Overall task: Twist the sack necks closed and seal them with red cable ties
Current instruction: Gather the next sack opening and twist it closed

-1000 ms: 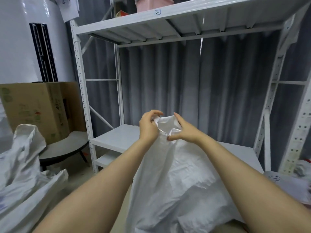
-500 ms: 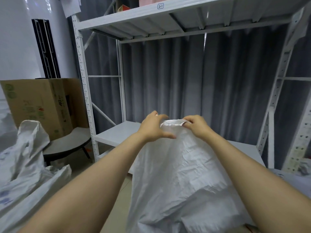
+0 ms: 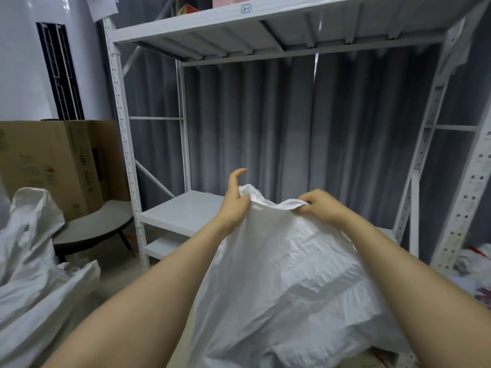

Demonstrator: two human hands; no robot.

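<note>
Our left hand [image 3: 235, 205] and right hand [image 3: 322, 205] both pinch the rim of the sack [image 3: 279, 274] stretched between them. We judge the neck not yet twisted, and no red tie is in sight.

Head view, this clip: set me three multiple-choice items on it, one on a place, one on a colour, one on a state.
1. Where does the cardboard box stand?
A) left of the white rack
B) on its top shelf
C) on a trolley

2. What colour is the held sack?
A) blue
B) red
C) white

3. How is its neck?
A) sealed with a red tie
B) untied, its top edge gripped by the left hand and the right hand
C) knotted and lying untouched

Key:
1 A: the box sits beside the rack's left post.
2 C: the fabric is plain white.
3 B: both hands grip the top edge, and no tie shows on it.
</note>
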